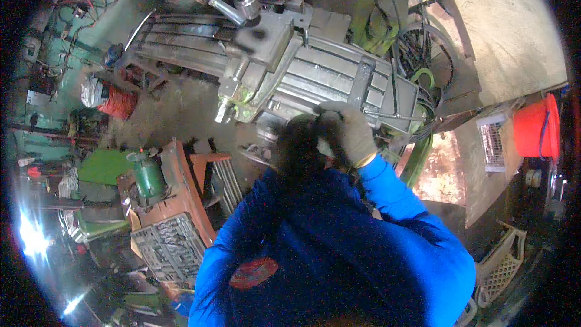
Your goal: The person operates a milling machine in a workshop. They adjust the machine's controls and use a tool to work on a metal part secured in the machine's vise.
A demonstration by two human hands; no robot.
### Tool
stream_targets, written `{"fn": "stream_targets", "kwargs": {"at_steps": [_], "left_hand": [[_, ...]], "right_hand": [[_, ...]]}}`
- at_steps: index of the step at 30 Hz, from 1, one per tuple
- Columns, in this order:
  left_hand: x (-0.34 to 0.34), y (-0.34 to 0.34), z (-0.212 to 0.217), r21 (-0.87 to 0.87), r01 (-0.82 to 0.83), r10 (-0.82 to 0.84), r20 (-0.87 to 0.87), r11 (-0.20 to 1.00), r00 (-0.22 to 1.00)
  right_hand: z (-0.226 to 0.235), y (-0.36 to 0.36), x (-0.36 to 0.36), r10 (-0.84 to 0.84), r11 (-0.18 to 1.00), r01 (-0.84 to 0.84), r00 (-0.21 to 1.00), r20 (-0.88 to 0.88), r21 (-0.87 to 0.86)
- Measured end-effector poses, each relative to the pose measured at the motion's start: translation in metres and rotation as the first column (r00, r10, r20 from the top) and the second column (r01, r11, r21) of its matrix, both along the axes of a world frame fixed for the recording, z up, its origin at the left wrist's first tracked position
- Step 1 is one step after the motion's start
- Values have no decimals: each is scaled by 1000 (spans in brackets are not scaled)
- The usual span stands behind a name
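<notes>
Your left hand (298, 139), at the near edge of the metal table (321, 74), is so dark you can't see its fingers. Your right hand (352, 134), by that same table edge, curls so you can't see what it may hold. Below and left of the metal table, the tools (170, 245) are too small to tell apart. Nearer you than the table, your jacket's red patch (254, 273) is blurry, and the picture's bottom edge cuts off your blue jacket (357, 260).

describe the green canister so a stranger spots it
Below and left of the grey machine is an orange bench. There, just above the tool tray in the picture, sits the canister. Its round body distinguishes it from the flat green panel to its left.
</notes>
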State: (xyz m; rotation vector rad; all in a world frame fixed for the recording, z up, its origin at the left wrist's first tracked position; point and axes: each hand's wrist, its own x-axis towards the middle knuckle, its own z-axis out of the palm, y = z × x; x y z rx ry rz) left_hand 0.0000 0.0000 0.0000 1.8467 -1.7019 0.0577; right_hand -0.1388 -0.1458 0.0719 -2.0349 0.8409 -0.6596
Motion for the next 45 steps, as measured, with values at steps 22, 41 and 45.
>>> {"fn": "stream_targets", "kwargs": {"at_steps": [22,41,45], "left_hand": [[3,-60,21,-6,117,-115,-233,993,966],[39,-55,-3,343,204,-66,-374,917,925],[49,-28,37,291,-38,134,-315,956,940]], "right_hand": [[-4,5,-37,36,994,-59,967,251,87],[-35,-46,20,444,797,-440,891,-93,-413],[-38,-123,65,421,783,-428,899,-122,-452]]}}
